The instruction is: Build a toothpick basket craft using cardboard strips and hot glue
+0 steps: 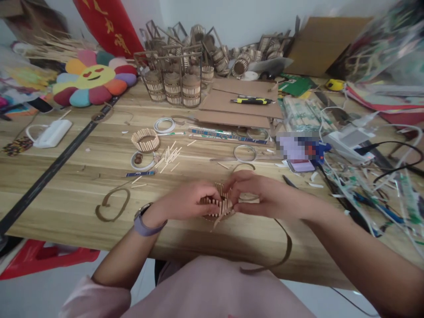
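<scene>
In front of me on the wooden table stands a small round basket [217, 212] made of upright wooden sticks. My left hand [190, 201] grips its left side, thumb and fingers closed over the stick wall. On the opposite side my right hand [260, 194] is closed at the rim, its fingertips pressed against the sticks. A brown flat strip [287, 247] curls from near the basket toward the table edge; where it joins is hidden. Another stick ring [145, 141] stands farther back on the left, near a pile of loose sticks [170, 157].
Rolls of white tape [164, 125] and a coiled brown strip [112, 205] lie around. Finished small baskets in a frame [172, 88] stand at the back. A yellow-black cutter [253, 100] rests on cardboard [238, 117]. Cables and a power strip [347, 145] crowd the right.
</scene>
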